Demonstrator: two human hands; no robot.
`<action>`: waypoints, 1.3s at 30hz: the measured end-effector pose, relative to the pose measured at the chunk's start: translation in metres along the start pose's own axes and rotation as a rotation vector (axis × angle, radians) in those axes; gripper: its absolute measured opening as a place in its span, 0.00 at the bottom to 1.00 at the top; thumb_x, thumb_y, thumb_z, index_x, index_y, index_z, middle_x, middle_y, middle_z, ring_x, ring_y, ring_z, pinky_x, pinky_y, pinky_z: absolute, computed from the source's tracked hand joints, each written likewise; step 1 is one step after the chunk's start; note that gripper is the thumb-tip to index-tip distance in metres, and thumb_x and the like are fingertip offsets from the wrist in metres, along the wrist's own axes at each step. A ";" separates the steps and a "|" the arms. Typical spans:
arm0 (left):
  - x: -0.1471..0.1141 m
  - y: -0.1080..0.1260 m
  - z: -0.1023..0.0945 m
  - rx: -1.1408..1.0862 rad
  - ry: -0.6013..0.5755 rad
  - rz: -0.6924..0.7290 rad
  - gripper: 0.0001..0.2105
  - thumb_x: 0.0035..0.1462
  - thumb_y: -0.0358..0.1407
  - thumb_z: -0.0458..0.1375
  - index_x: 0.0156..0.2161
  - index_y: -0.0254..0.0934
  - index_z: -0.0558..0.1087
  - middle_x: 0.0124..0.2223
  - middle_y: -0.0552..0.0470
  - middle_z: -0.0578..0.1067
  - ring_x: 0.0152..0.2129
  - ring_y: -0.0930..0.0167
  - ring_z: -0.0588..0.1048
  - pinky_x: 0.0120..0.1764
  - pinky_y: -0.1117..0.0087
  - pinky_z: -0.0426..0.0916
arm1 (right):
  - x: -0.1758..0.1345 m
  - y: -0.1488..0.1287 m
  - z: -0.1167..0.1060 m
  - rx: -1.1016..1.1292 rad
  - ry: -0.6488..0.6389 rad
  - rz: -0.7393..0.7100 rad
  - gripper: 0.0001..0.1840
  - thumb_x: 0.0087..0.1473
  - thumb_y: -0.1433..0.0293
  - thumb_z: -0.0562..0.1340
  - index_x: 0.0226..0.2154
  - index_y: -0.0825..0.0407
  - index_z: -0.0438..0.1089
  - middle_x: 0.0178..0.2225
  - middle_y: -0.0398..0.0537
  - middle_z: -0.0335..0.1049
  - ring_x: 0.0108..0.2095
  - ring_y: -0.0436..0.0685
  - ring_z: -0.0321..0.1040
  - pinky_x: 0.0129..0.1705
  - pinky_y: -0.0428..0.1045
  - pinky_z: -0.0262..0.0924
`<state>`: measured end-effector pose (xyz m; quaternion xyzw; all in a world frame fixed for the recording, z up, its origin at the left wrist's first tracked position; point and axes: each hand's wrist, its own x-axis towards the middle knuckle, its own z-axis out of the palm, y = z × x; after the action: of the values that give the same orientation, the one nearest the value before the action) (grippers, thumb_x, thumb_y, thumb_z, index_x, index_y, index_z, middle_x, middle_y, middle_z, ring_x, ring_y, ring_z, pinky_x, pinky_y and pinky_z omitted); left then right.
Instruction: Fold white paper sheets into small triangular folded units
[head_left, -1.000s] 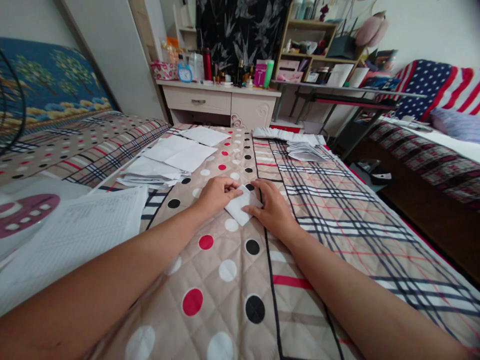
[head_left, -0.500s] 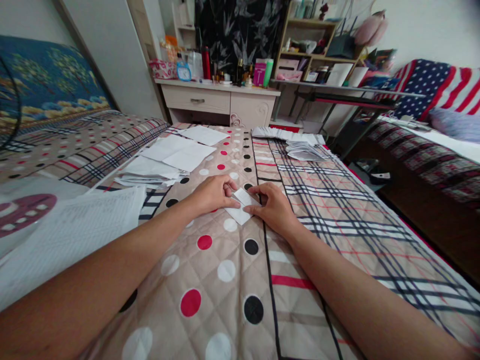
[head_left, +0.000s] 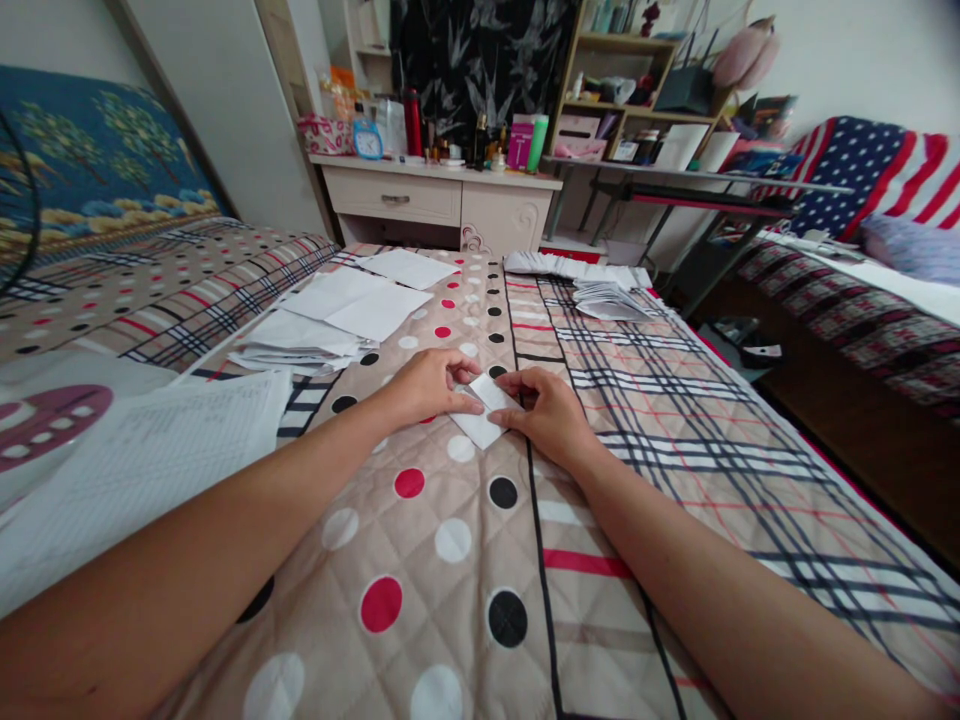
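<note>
A small folded piece of white paper [head_left: 480, 428] lies at the middle of the quilted bedspread [head_left: 450, 480], one corner pointing toward me. My left hand [head_left: 439, 385] pinches its left edge between thumb and fingers. From the other side my right hand [head_left: 544, 405] grips the right edge, thumb on top and the other fingers partly hidden behind. A fold line runs across the paper between the two thumbs. Left of my hands is a stack of white paper sheets [head_left: 300, 340]. Farther off on the right sits a pile of folded papers [head_left: 611, 300].
Printed sheets [head_left: 165, 460] and a plastic bag [head_left: 67, 400] lie by my left forearm. Beyond the bed stand a white dresser [head_left: 394, 195] with bottles and a blue clock [head_left: 367, 138], a shelf unit [head_left: 622, 45] and a metal-legged table [head_left: 697, 178].
Both hands stay nearly in place on the paper. The flap between the thumbs looks slightly shifted, its fold lying flatter.
</note>
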<state>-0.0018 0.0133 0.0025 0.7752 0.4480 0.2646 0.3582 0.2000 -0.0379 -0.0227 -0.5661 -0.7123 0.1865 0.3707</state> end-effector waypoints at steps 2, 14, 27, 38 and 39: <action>0.000 0.002 0.001 -0.050 0.016 -0.012 0.23 0.38 0.39 0.70 0.42 0.31 0.77 0.31 0.53 0.73 0.23 0.76 0.67 0.26 0.74 0.62 | 0.000 0.001 0.001 0.020 -0.001 0.010 0.23 0.39 0.65 0.74 0.42 0.48 0.75 0.36 0.46 0.74 0.37 0.57 0.69 0.38 0.51 0.63; 0.001 0.003 0.010 -0.142 0.162 0.068 0.09 0.43 0.36 0.65 0.30 0.33 0.75 0.26 0.53 0.74 0.23 0.74 0.69 0.28 0.73 0.63 | -0.001 -0.004 0.001 0.196 0.031 0.052 0.26 0.37 0.71 0.72 0.43 0.50 0.71 0.35 0.43 0.73 0.34 0.53 0.70 0.38 0.49 0.64; -0.002 0.000 0.005 0.007 -0.074 0.137 0.08 0.40 0.32 0.67 0.30 0.33 0.77 0.26 0.57 0.74 0.23 0.75 0.69 0.27 0.75 0.60 | 0.001 -0.006 -0.008 0.075 -0.111 0.024 0.09 0.42 0.70 0.70 0.31 0.50 0.76 0.27 0.42 0.74 0.27 0.52 0.66 0.29 0.45 0.57; -0.013 -0.005 0.006 0.096 0.045 0.165 0.06 0.42 0.29 0.66 0.30 0.36 0.77 0.24 0.57 0.73 0.21 0.76 0.67 0.26 0.74 0.61 | 0.001 -0.007 -0.006 0.075 -0.087 -0.017 0.05 0.44 0.70 0.68 0.23 0.52 0.72 0.24 0.41 0.70 0.26 0.50 0.64 0.29 0.45 0.57; -0.014 -0.006 0.004 0.096 0.043 0.164 0.06 0.43 0.29 0.66 0.30 0.36 0.77 0.25 0.57 0.74 0.21 0.75 0.68 0.26 0.74 0.61 | 0.001 -0.007 -0.005 0.081 -0.086 -0.021 0.05 0.44 0.71 0.68 0.23 0.52 0.72 0.24 0.41 0.71 0.26 0.51 0.65 0.30 0.45 0.58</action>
<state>-0.0084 0.0013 -0.0061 0.8195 0.4030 0.2879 0.2883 0.1994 -0.0394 -0.0140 -0.5348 -0.7253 0.2353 0.3642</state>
